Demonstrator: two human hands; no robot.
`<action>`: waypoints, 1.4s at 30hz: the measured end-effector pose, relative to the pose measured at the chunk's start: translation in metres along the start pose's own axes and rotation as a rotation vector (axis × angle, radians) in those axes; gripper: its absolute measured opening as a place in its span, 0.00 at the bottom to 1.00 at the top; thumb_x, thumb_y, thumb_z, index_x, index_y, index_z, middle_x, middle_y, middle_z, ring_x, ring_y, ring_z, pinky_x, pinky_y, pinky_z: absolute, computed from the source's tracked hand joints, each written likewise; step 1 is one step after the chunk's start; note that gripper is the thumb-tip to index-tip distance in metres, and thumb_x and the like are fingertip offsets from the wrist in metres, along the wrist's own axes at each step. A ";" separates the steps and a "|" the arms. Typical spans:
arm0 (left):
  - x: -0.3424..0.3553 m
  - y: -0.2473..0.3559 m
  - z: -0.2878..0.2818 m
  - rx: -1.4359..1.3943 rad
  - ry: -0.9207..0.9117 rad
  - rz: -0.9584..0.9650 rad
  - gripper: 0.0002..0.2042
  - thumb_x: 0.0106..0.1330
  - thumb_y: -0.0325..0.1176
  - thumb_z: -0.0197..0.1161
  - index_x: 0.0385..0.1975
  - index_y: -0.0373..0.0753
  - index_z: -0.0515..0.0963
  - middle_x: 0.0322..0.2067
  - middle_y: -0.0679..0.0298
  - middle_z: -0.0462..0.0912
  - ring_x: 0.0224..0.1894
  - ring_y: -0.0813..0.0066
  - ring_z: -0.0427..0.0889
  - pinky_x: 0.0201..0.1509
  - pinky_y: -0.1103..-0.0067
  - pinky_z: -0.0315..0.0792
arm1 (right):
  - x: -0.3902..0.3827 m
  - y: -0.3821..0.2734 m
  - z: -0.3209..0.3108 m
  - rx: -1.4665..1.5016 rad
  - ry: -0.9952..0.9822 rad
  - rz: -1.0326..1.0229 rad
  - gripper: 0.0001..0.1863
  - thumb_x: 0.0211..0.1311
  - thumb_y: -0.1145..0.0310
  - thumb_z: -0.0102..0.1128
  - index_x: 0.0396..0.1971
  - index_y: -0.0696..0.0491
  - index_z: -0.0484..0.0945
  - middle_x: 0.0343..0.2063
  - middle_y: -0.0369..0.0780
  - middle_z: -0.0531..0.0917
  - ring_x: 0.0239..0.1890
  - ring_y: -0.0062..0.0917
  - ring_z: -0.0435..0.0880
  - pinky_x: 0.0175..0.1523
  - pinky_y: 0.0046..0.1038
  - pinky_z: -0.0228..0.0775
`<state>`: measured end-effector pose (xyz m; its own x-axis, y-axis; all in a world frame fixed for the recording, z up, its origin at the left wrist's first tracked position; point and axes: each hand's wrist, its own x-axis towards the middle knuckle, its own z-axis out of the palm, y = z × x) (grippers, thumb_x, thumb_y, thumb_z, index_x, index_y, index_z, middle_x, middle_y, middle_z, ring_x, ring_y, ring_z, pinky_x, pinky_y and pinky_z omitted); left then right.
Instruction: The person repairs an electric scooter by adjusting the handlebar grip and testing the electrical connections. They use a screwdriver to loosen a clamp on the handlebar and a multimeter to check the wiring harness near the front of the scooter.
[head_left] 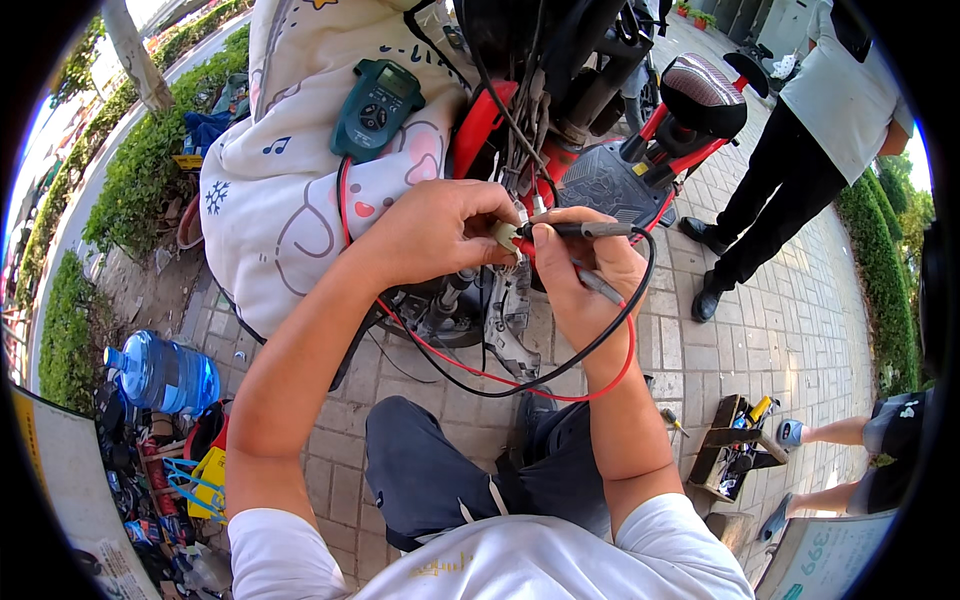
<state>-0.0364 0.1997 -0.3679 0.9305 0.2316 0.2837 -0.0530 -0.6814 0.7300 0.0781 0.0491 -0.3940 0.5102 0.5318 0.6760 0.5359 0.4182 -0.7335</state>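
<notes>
My left hand [440,230] pinches a small pale wiring connector [508,236] between thumb and fingers. My right hand [590,262] grips two multimeter probes together, a black probe [590,230] and a red one whose tip end is partly hidden by the fingers. Both probes point at the connector; whether their tips touch its contacts I cannot tell. Their red and black leads loop below the hands. A dark green multimeter [376,108] rests on a white padded cover with cartoon prints [290,200]. Behind my hands, a wire bundle [528,120] hangs from the front of a red scooter [482,130].
A person in black trousers [790,185] stands at the right, near a scooter seat [703,95]. Lower right is an open tool box [722,455], with another person's legs beside it. A blue water jug [165,373] and assorted parts lie at the left on the paving.
</notes>
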 end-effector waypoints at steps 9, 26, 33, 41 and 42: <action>0.001 -0.002 0.000 -0.065 -0.002 -0.020 0.12 0.56 0.29 0.72 0.37 0.36 0.78 0.26 0.66 0.82 0.30 0.81 0.80 0.36 0.82 0.71 | -0.001 -0.003 -0.005 -0.042 0.003 -0.070 0.09 0.52 0.80 0.67 0.33 0.59 0.78 0.27 0.39 0.83 0.28 0.20 0.85 0.32 0.19 0.75; 0.001 -0.001 0.002 -0.015 0.028 -0.001 0.12 0.55 0.28 0.71 0.37 0.35 0.78 0.26 0.66 0.81 0.30 0.82 0.79 0.35 0.82 0.71 | 0.003 0.004 -0.004 -0.036 -0.021 -0.173 0.12 0.49 0.82 0.67 0.35 0.59 0.79 0.29 0.39 0.83 0.26 0.19 0.83 0.32 0.19 0.75; 0.001 -0.001 0.001 0.047 0.034 0.011 0.11 0.54 0.27 0.70 0.36 0.35 0.78 0.26 0.65 0.81 0.28 0.82 0.78 0.34 0.82 0.71 | 0.007 -0.003 -0.007 -0.182 -0.097 -0.222 0.13 0.49 0.83 0.67 0.35 0.59 0.78 0.31 0.39 0.83 0.28 0.21 0.83 0.34 0.20 0.75; 0.001 0.000 0.002 0.091 0.039 0.015 0.11 0.54 0.26 0.69 0.36 0.35 0.78 0.25 0.65 0.80 0.29 0.80 0.79 0.34 0.81 0.72 | 0.006 -0.002 -0.002 -0.158 -0.066 -0.210 0.13 0.49 0.84 0.67 0.35 0.60 0.77 0.29 0.40 0.83 0.28 0.22 0.83 0.34 0.21 0.75; 0.001 0.000 0.001 0.108 0.042 0.022 0.11 0.54 0.26 0.69 0.36 0.35 0.78 0.25 0.65 0.80 0.29 0.80 0.79 0.34 0.81 0.72 | 0.006 -0.002 -0.001 -0.156 -0.065 -0.210 0.13 0.49 0.84 0.67 0.35 0.60 0.77 0.29 0.40 0.83 0.28 0.22 0.83 0.34 0.21 0.75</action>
<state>-0.0350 0.1988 -0.3681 0.9132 0.2437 0.3265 -0.0315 -0.7567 0.6530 0.0807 0.0504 -0.3884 0.3358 0.4935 0.8023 0.7248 0.4086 -0.5547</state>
